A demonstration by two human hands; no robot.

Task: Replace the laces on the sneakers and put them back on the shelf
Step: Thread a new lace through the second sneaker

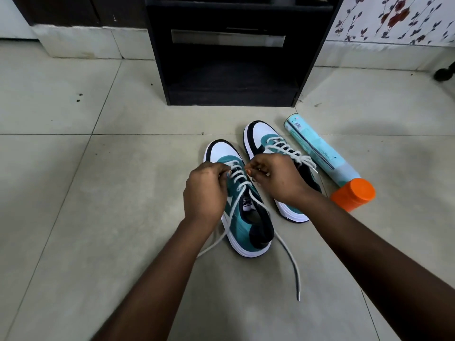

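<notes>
Left hand (pixel 204 190) and right hand (pixel 275 178) are each pinching the woven white lace (pixel 240 187) over the teal suede sneaker (pixel 243 217) sitting on the smooth tiled floor (pixel 86 193).

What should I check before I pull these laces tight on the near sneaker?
1. Both hands on the lace: left hand and right hand each have a grip near the eyelets: ok.
2. Near sneaker flat on the floor: ok.
3. Loose lace ends free, not trapped: ok.
4. Ends even in length: cannot tell.
5. Far sneaker laced: ok; tied: cannot tell.
6. Spray can clear of the laces: ok.
</notes>
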